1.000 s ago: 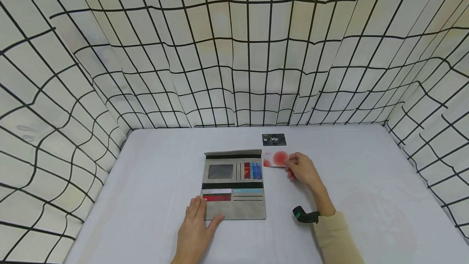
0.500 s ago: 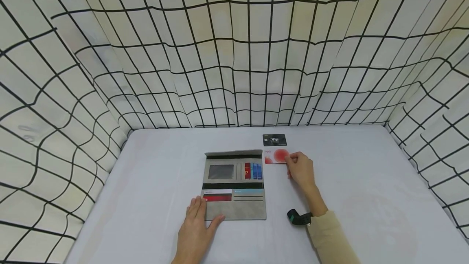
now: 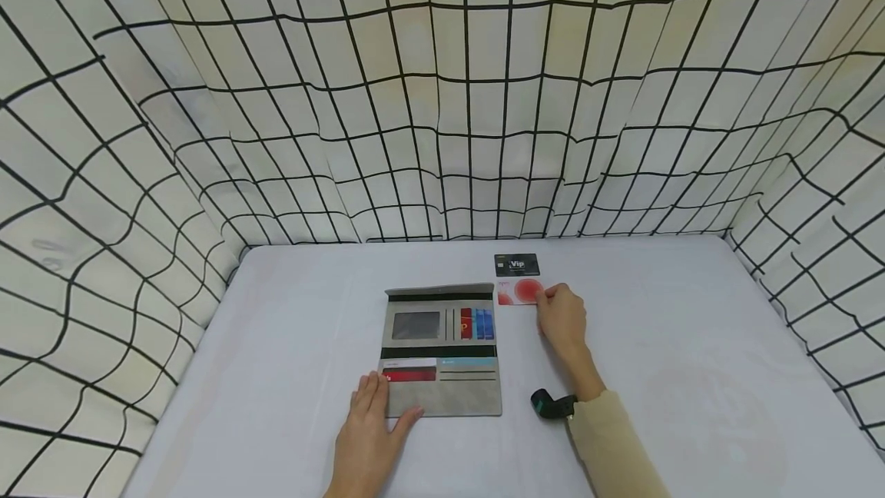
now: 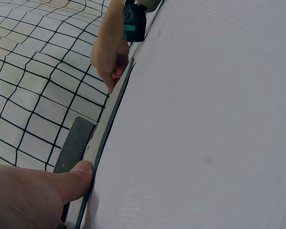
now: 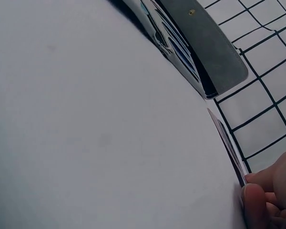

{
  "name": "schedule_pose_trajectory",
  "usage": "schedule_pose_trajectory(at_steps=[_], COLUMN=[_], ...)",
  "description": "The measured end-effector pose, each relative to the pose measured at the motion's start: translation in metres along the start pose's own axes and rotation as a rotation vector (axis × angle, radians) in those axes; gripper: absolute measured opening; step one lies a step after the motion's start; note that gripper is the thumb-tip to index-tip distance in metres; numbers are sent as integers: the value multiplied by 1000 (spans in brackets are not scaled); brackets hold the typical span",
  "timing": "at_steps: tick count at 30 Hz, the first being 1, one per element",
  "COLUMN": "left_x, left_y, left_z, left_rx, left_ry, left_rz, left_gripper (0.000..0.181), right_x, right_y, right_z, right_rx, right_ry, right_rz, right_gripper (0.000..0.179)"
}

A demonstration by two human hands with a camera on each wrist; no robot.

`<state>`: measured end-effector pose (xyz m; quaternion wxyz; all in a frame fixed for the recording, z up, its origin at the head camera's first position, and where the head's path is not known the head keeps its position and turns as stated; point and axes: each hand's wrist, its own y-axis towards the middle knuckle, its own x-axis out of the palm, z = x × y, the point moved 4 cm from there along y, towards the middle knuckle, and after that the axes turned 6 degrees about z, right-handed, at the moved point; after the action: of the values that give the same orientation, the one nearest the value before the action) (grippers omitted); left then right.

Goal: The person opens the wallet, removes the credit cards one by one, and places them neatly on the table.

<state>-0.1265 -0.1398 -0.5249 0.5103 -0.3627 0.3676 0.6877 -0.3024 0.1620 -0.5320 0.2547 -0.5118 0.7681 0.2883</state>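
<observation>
An open grey wallet (image 3: 462, 400) lies on the white table, several cards tucked in its slots. My left hand (image 3: 366, 429) rests at its lower left corner, fingers extended along the edge. In the left wrist view the thumb of my left hand (image 4: 43, 188) presses on the wallet (image 4: 105, 126). To the wallet's upper right, my right hand (image 3: 565, 321) pinches the right end of a white and red card (image 3: 512, 292) between thumb and fingers. The right wrist view shows that card (image 5: 224, 136) edge-on in my right hand (image 5: 271, 195), slightly raised at its near end.
A black card marked Vip (image 3: 516, 264) lies just beyond the red and white one. The white tabletop (image 3: 276, 344) is bounded at the back and sides by a black grid on pale cloth (image 3: 442, 152). A black wrist camera (image 3: 551, 404) sits on the right wrist.
My right hand has slid the white and red card slightly away from me, closer to the black card, while the right forearm shifted left. The left hand and wallet have stayed put.
</observation>
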Motion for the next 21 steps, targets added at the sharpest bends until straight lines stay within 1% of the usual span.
schedule_pose_trajectory(at_steps=[9,14,21], left_x=[0,1,1], left_y=[0,0,0], left_z=[1,1,1], left_rx=[-17,-19,-13], left_ry=[14,19,25], left_rz=[-9,-9,-6], left_gripper=[83,83,83], right_x=[4,4,1], right_y=[-1,-1,-2], right_z=[-1,-2,-6], right_rx=[25,19,6], right_ry=[-15,-28,-41], right_rz=[19,35,31], right_gripper=[27,25,20])
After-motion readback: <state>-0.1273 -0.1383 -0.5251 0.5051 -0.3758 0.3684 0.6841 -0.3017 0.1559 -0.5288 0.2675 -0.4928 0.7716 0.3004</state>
